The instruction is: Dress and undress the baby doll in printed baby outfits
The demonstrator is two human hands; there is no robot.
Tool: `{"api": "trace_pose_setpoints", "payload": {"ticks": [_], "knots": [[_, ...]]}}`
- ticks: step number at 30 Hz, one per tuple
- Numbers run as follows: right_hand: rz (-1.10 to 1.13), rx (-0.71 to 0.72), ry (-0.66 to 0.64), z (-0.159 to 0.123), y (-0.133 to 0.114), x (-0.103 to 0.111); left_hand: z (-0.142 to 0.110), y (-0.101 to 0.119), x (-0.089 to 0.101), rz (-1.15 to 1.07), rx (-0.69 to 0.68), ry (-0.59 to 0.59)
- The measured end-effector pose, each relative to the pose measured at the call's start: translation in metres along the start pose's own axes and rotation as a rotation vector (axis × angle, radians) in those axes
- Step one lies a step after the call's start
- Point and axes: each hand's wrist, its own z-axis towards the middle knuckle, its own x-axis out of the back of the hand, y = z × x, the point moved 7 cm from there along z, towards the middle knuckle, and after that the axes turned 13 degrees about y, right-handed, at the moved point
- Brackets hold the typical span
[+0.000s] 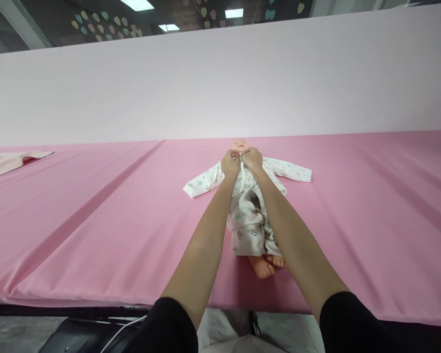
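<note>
A baby doll [261, 267] lies on its back on the pink-covered table, its head away from me and its bare feet toward me. It wears a white printed baby shirt [290, 169] with the long sleeves spread out to both sides, and matching pants [247, 240]. Just below the doll's chin, my left hand [230, 162] pinches the left side of the shirt's collar. Close beside it, my right hand [252, 158] has its fingers closed on the collar's other side. My hands and forearms hide part of the doll's chest.
A pink cover [113, 235] with creases spreads over the table. Behind it stands a white panel [206, 88] below dark glass with heart decorations. At the far left lies a pale cloth [11, 163]. A white cable [121, 331] and a dark seat are below the table's front edge.
</note>
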Motion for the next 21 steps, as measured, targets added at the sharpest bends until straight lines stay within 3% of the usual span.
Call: {"api": "trace_pose_setpoints", "payload": {"ticks": [9,14,21], "knots": [[-0.022,0.076,-0.004,-0.004,-0.004,0.002,-0.008,-0.002,0.001,-0.047,-0.058,-0.072],[-0.002,0.114,0.007,-0.01,-0.006,0.006,-0.024,-0.007,0.013,-0.112,-0.043,-0.086],[0.146,0.067,0.017,-0.023,0.0,0.018,-0.037,-0.001,0.022,-0.143,-0.238,-0.141]]}}
